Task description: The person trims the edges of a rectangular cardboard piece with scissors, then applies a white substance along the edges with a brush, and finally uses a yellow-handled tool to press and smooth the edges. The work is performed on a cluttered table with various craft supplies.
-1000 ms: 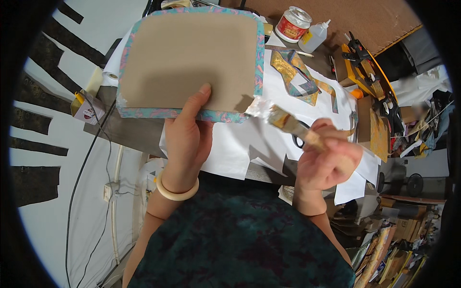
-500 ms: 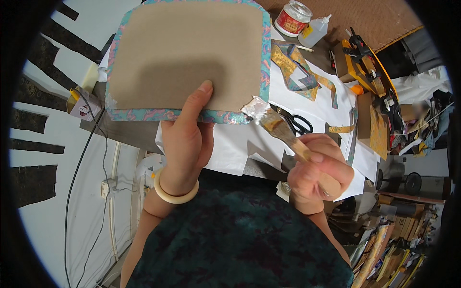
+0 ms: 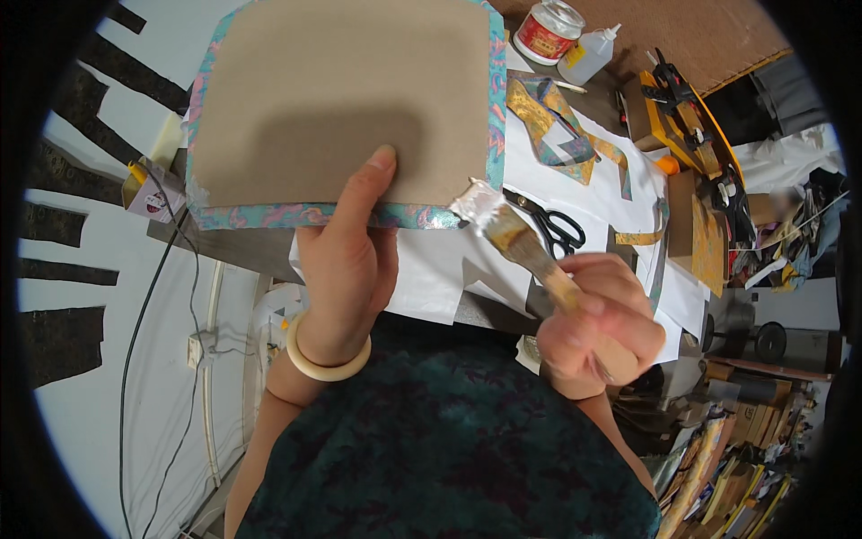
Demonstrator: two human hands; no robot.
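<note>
A flat brown board (image 3: 332, 99) edged with turned-over teal and pink marbled paper (image 3: 296, 216) is held up at the far side. My left hand (image 3: 346, 216) grips its near edge, thumb on the brown face and fingers behind. In my right hand (image 3: 606, 319) is a flat brush (image 3: 539, 260) with a wooden handle. White paste (image 3: 480, 202) coats its bristle tip, which meets the board's near right corner. Exactly how much of that corner lies under the bristles is hidden. Black-handled scissors (image 3: 558, 229) rest on white paper just beyond the brush.
White paper sheets (image 3: 422, 278) cover part of the dark table. Patterned offcuts (image 3: 561, 135), a jar with a red label (image 3: 548, 31) and a squeeze bottle (image 3: 590, 56) lie or stand at the back right. Clamps (image 3: 669, 85) are at the right; a cable (image 3: 144, 332) hangs left.
The board has shifted slightly left and away, with my left hand holding on. My right hand has turned the brush a little, its bristles staying at the corner.
</note>
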